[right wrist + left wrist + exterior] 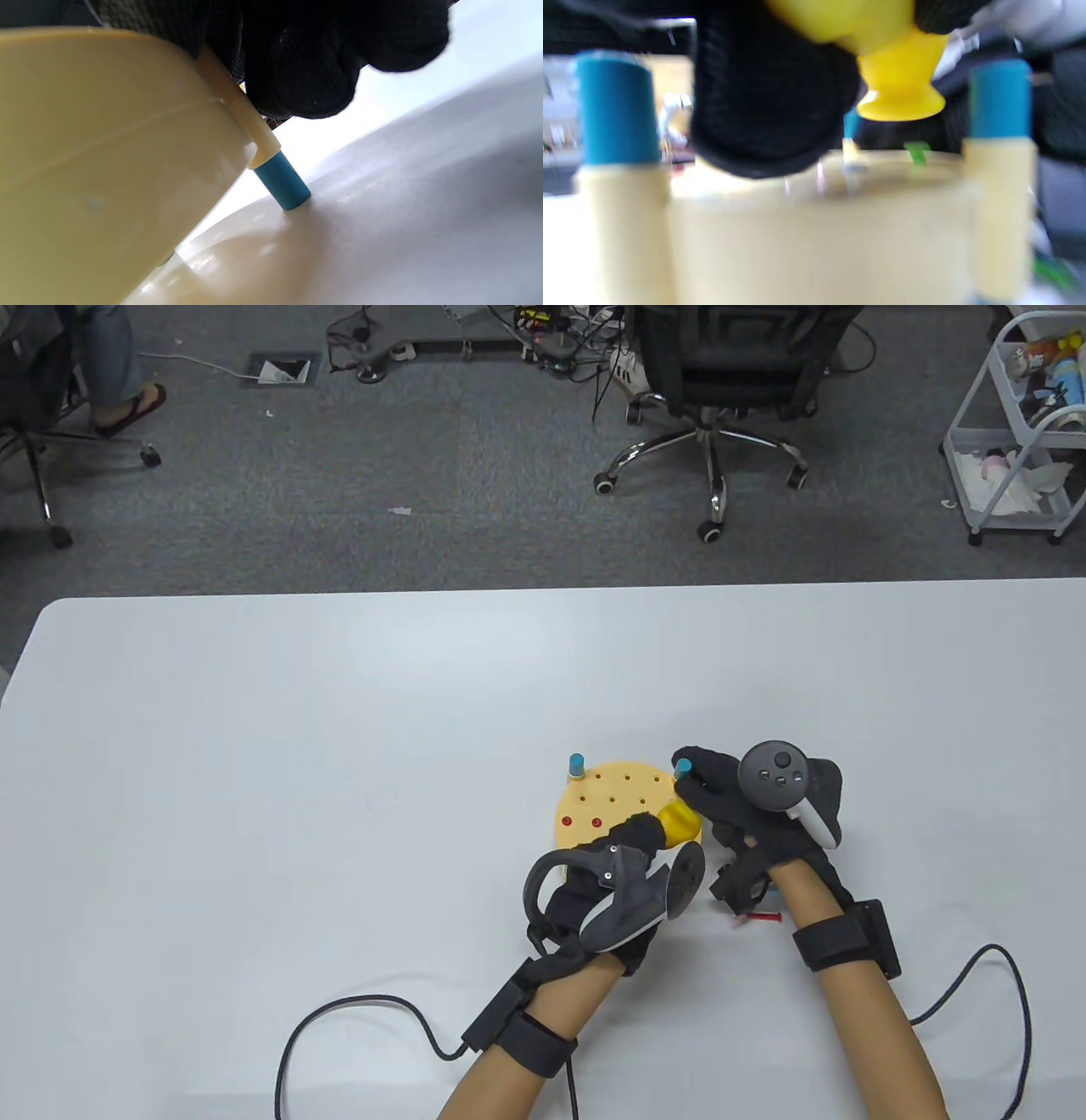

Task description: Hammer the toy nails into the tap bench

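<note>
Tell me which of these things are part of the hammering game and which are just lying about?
Part of the job: tap bench; yellow hammer gripped by left hand; right hand steadying the bench; red nail on the table.

Just lying about: office chair; trolley; floor cables.

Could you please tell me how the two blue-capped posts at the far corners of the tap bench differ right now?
The left post stands free, with no hand near it; the right post has the right hand wrapped beside it, fingers touching. The left post shows its cream base; the right post shows little more than its cap. Both have blue tops and stand upright at the tap bench rim.
</note>
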`<state>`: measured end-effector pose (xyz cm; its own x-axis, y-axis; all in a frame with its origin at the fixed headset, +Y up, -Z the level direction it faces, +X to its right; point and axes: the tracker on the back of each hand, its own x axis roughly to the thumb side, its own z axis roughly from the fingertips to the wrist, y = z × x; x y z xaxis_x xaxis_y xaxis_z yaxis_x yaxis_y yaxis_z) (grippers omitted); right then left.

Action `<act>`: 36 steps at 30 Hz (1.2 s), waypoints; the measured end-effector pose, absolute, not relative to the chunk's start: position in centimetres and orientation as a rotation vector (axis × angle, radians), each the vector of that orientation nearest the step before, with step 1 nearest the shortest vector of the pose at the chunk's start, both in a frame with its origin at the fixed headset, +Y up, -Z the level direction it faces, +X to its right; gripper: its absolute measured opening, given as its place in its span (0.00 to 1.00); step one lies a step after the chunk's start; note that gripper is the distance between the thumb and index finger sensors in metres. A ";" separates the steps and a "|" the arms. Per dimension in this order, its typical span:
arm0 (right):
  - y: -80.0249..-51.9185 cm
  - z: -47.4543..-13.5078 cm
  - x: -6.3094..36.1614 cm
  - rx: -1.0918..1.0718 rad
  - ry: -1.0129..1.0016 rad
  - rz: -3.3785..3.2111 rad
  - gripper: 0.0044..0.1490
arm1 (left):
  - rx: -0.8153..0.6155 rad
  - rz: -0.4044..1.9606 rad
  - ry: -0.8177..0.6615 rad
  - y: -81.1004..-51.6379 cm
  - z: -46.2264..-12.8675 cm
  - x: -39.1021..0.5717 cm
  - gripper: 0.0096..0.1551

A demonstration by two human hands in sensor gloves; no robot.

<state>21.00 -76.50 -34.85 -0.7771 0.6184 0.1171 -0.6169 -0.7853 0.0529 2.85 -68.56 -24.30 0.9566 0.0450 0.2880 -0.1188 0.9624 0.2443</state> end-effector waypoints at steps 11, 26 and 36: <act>-76.4 -34.7 20.8 0.161 0.003 2.482 0.36 | 0.043 -0.063 -0.330 -69.5 -24.9 3.1 0.39; -76.3 -34.7 20.7 0.163 -0.008 2.508 0.36 | -0.006 -0.208 -0.289 -68.8 -25.8 3.4 0.38; -76.6 -34.7 20.8 0.160 0.017 2.480 0.37 | 0.233 -0.016 -0.254 -66.7 -23.7 2.4 0.38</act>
